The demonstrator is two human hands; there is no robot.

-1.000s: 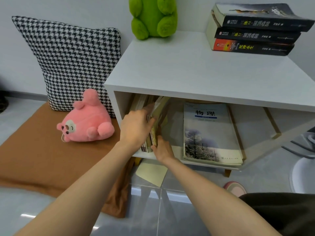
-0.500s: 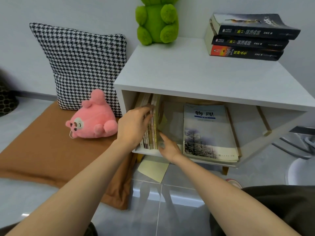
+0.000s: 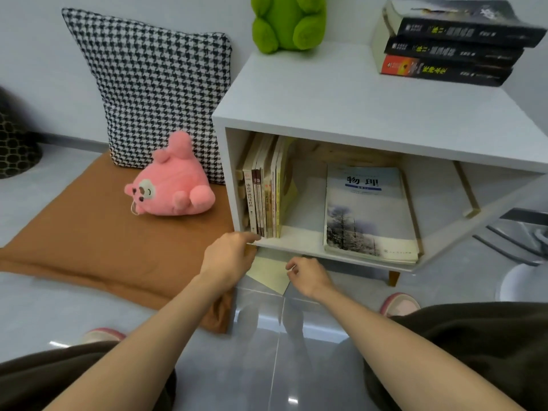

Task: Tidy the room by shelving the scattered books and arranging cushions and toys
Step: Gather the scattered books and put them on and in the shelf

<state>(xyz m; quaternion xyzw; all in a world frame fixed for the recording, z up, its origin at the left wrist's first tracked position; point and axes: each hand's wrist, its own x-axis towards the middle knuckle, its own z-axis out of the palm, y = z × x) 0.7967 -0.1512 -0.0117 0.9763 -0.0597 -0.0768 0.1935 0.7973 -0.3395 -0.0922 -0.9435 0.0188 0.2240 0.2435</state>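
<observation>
Several books (image 3: pixel 264 200) stand shelved, my left hand (image 3: pixel 228 259) touching their foot with a straight finger, my right hand (image 3: pixel 308 277) loosely curled, empty, over the yellow sheet (image 3: pixel 267 274) I judge needs lifting next.

I am looking into a room in a home. A checked cushion (image 3: pixel 154 93) leans on the wall, with its bottom edge on a brown mat (image 3: pixel 89 241) on the floor. A pink soft toy (image 3: pixel 169 188) lies on the mat. A green soft toy (image 3: pixel 287 22) sits on a small white shelf (image 3: pixel 355 108). Standing books (image 3: pixel 264 200) fill one side inside it, and piled books (image 3: pixel 450 46) lie on top. The shiny grey floor (image 3: pixel 258 336) is tiled.
</observation>
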